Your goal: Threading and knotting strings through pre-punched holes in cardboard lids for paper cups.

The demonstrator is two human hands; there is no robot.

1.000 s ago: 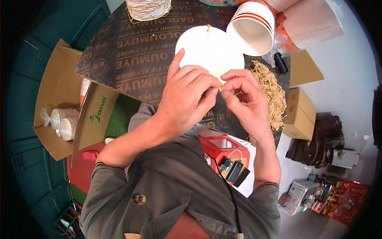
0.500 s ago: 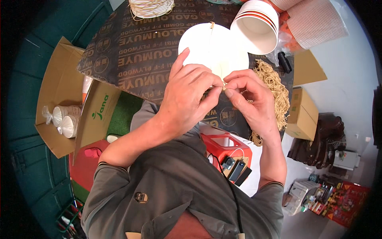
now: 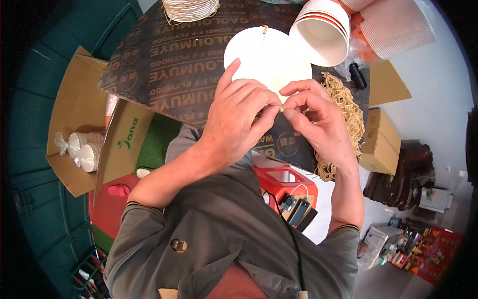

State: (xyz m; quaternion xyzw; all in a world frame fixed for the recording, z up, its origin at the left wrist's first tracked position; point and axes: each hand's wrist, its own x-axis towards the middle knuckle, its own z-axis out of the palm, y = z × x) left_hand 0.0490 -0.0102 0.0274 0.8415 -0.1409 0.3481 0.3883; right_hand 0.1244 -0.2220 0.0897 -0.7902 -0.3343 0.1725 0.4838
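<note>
A flat white disc (image 3: 251, 52) lies at the table's near side, with a tan string (image 3: 264, 31) looped over its far edge. At the disc's near edge my left hand (image 3: 236, 117) pinches the string between thumb and forefinger, its little finger raised over the disc. Right beside it, my right hand (image 3: 321, 119) pinches the string too, its fingertips almost touching the left ones. What lies between the fingertips is tiny and partly hidden, maybe a knot. A tangled pile of tan string (image 3: 343, 102) lies by my right hand, partly behind it.
On the dark printed plywood table (image 3: 184, 74) stand a stack of corded white discs (image 3: 190, 10) and nested white tubs (image 3: 326, 45). A small black object (image 3: 357, 75) lies near the right edge. Open cardboard box (image 3: 124, 132) at left; red stool-like frame (image 3: 294, 178) below the table.
The fingers of my right hand have shifted slightly, with the forefinger lifted a little. Both hands stay at the string; the whole view has moved slightly.
</note>
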